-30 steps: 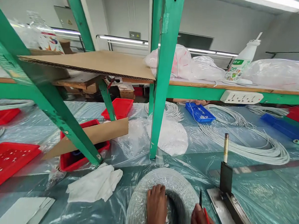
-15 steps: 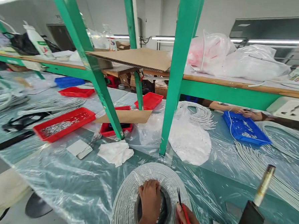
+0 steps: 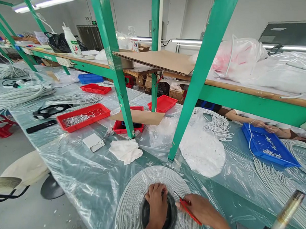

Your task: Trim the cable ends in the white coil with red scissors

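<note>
The plastic-wrapped wire coil [image 3: 130, 209] lies flat directly beneath both hands. The left hand [image 3: 157, 203] sits in the coil's centre hole, fingers curled over its far inner rim. The right hand [image 3: 201, 209], closed round a red-handled cutter [image 3: 189, 210], rests over the coil's right side, the tool pointing left toward the hole.

At lower centre, the round coil of pale grey-white cable [image 3: 135, 202] shines under clear glossy film, and its core is black. Just right of it is a slim tool with a bright red handle [image 3: 190, 211]. The slanted painted metal frame posts [image 3: 195, 96] are green, chipped pale in spots. The crinkled plastic table sheet [image 3: 88, 172] is translucent teal. At centre left, the shallow red plastic tray [image 3: 83, 116] is speckled with silver bits. The shallow plastic tray [image 3: 269, 149] at right is blue with pale specks. The flat corrugated cardboard sheet [image 3: 158, 60] above is brown, and the crumpled cloth [image 3: 125, 150] is white.
</note>
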`<act>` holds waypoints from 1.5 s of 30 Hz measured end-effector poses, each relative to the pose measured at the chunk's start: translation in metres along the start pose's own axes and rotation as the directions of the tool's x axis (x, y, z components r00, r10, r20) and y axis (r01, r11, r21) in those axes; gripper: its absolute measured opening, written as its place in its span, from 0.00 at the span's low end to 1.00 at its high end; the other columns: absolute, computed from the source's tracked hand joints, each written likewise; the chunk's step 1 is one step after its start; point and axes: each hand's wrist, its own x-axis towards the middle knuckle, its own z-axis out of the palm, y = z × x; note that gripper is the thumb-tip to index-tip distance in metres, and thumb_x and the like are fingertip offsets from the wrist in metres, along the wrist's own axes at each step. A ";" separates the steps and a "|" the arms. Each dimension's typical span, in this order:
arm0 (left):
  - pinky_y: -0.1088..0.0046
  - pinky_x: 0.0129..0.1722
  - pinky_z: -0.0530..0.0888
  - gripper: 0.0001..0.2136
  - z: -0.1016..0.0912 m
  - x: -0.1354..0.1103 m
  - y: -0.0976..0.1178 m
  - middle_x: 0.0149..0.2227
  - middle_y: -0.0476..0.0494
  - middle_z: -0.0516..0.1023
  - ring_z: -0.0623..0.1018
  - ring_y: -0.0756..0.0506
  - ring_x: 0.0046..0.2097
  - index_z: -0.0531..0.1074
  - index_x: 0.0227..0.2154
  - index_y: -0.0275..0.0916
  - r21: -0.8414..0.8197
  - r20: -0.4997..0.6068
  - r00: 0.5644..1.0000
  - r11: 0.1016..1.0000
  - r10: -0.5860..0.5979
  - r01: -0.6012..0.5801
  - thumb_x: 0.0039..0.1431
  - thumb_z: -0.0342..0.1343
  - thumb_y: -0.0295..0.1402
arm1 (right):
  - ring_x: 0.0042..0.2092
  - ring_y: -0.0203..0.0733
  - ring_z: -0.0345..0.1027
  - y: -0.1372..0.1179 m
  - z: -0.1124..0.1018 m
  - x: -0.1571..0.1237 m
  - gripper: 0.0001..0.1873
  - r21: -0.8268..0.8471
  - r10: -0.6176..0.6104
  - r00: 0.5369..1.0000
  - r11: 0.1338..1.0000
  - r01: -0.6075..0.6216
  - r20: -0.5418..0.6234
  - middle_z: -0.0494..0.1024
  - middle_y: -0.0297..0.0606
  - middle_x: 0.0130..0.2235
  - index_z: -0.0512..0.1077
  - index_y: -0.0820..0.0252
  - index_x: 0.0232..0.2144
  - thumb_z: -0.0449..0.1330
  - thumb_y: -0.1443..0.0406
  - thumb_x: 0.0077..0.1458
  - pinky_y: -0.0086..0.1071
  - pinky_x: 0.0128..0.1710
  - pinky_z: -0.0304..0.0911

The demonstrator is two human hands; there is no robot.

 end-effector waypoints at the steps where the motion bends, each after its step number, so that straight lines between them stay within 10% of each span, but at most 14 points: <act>1: 0.61 0.42 0.56 0.11 0.000 0.000 -0.001 0.37 0.45 0.73 0.65 0.41 0.44 0.70 0.28 0.39 -0.012 0.006 1.000 1.000 0.000 0.000 0.58 0.43 0.27 | 0.20 0.32 0.43 -0.002 -0.003 0.003 0.25 -0.086 0.003 1.000 0.996 -0.004 -0.008 0.53 0.29 0.17 0.50 0.58 0.15 0.51 0.49 0.52 0.32 0.23 0.39; 11: 0.63 0.41 0.55 0.08 0.000 -0.002 -0.009 0.34 0.48 0.73 0.65 0.42 0.43 0.70 0.26 0.41 -0.136 0.011 1.000 0.991 0.008 -0.007 0.55 0.46 0.28 | 0.19 0.32 0.41 -0.007 -0.013 0.024 0.28 -0.219 0.008 0.993 0.976 0.018 0.119 0.48 0.29 0.15 0.49 0.60 0.13 0.51 0.47 0.50 0.33 0.22 0.38; 28: 0.63 0.41 0.55 0.07 0.007 -0.002 -0.022 0.31 0.49 0.75 0.67 0.41 0.41 0.72 0.23 0.42 -0.217 -0.073 0.997 0.976 0.015 -0.031 0.52 0.51 0.30 | 0.22 0.31 0.40 -0.002 -0.007 0.042 0.26 -0.211 -0.079 0.997 0.974 0.078 0.004 0.48 0.27 0.15 0.51 0.61 0.13 0.59 0.50 0.41 0.31 0.23 0.39; 45: 0.61 0.43 0.58 0.07 0.009 -0.004 -0.028 0.31 0.47 0.75 0.68 0.41 0.41 0.73 0.23 0.42 -0.132 -0.084 0.995 0.989 0.053 -0.063 0.52 0.52 0.27 | 0.24 0.30 0.41 -0.023 -0.018 0.058 0.26 0.173 -0.320 0.941 0.926 0.334 -0.108 0.48 0.26 0.18 0.50 0.61 0.15 0.60 0.52 0.44 0.28 0.22 0.38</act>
